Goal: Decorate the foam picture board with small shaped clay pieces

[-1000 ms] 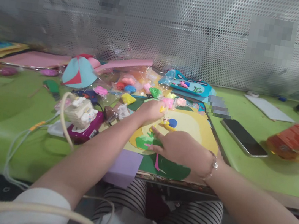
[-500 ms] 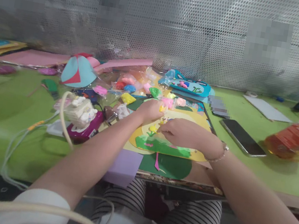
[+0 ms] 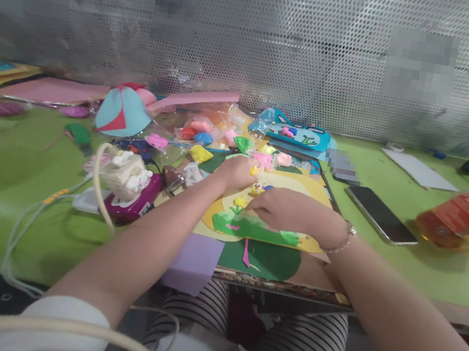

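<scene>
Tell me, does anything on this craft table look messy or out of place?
Nothing looks broken or spilled. The oddest bits: a purple sheet overhangs the front edge of the table, a white cable dangles off it, and a clear packet with an orange label seems to lie on its side at the right.

A small yellow clay piece (image 3: 254, 170) is pinched in the left hand (image 3: 237, 173); the right hand (image 3: 289, 210) is rested on the round yellow paper collage (image 3: 302, 183).
</scene>
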Tool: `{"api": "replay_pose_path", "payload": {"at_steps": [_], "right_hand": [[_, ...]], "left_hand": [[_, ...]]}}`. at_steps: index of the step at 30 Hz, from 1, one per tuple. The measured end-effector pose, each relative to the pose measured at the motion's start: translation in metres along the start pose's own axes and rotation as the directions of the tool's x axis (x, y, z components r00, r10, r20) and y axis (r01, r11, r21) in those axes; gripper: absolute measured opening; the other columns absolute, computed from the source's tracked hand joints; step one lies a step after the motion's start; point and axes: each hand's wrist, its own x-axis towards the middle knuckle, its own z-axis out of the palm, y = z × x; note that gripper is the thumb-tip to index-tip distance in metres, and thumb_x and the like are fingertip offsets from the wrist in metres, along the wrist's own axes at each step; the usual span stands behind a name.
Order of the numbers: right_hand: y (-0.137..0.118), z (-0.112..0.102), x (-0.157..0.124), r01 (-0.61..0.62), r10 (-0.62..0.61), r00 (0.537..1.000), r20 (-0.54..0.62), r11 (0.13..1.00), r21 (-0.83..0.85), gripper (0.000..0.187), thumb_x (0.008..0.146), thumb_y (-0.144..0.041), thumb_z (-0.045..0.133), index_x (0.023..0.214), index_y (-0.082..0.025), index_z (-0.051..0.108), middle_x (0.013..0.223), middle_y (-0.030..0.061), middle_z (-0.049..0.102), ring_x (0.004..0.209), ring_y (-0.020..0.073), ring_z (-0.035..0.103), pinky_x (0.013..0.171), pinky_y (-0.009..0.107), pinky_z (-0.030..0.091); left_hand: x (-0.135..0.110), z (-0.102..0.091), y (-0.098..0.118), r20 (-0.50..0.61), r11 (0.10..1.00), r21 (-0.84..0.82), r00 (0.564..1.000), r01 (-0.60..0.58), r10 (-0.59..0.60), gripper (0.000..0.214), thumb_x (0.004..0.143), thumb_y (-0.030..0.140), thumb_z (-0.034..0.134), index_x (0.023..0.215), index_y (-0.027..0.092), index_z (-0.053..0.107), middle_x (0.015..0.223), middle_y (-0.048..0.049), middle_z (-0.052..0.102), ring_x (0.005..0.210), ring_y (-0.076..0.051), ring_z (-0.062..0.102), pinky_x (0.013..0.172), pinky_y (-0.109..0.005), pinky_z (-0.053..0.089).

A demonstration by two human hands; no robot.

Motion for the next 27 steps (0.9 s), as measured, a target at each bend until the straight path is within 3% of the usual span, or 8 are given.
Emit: {"api": "replay_pose_path", "payload": {"at_steps": [5, 12, 18, 27], "right_hand": [[0.0001, 0.0028, -0.0004, 0.002, -0.003, 0.999, -0.032, 1.000, -0.029, 0.028, 0.089, -0.017, 0.037, 0.086, -0.017, 0.065, 0.074, 0.0037, 0.063, 0.060, 0.0130, 0.049, 0.054, 0.027, 0.028], [0.0044, 0.0064, 0.0006, 0.095, -0.092, 0.993, -0.077, 0.995, 0.041, 0.023, 0.087, -0.011, 0.040, 0.073, -0.016, 0.056, 0.074, 0.0018, 0.059, 0.066, 0.0120, 0.048, 0.061, 0.025, 0.031], [0.0038, 0.0034, -0.0005, 0.043, -0.040, 0.995, -0.088, 0.999, 0.031, 0.021, 0.085, -0.012, 0.042, 0.067, -0.017, 0.052, 0.065, -0.0011, 0.052, 0.056, 0.0101, 0.038, 0.053, 0.025, 0.023], [-0.0004, 0.0069, 0.0005, -0.043, 0.025, 0.988, -0.151, 0.992, -0.118, 0.014, 0.089, -0.016, 0.042, 0.084, -0.014, 0.055, 0.071, 0.0023, 0.057, 0.054, 0.0109, 0.040, 0.051, 0.026, 0.023]], "left_hand": [[-0.0013, -0.0010, 0.0018, 0.011, 1.000, 0.016, 1.000, 0.013, -0.013, 0.029, 0.076, 0.036, 0.050, 0.094, 0.017, 0.063, 0.095, -0.0101, 0.069, 0.087, -0.024, 0.063, 0.067, -0.030, 0.043], [0.0011, 0.0039, -0.0009, 0.046, 0.987, 0.150, 0.997, -0.064, 0.058, 0.031, 0.076, 0.037, 0.048, 0.096, 0.018, 0.061, 0.094, -0.0111, 0.069, 0.087, -0.027, 0.064, 0.064, -0.032, 0.042], [-0.0003, 0.0062, -0.0014, 0.032, 0.978, 0.191, 0.997, -0.079, 0.074, 0.030, 0.077, 0.038, 0.046, 0.094, 0.018, 0.061, 0.091, -0.0107, 0.069, 0.085, -0.026, 0.065, 0.062, -0.031, 0.041], [0.0006, 0.0049, -0.0035, 0.071, 0.986, 0.157, 0.997, -0.054, 0.044, 0.033, 0.077, 0.041, 0.049, 0.097, 0.018, 0.062, 0.096, -0.0110, 0.068, 0.087, -0.026, 0.064, 0.066, -0.030, 0.043]]}}
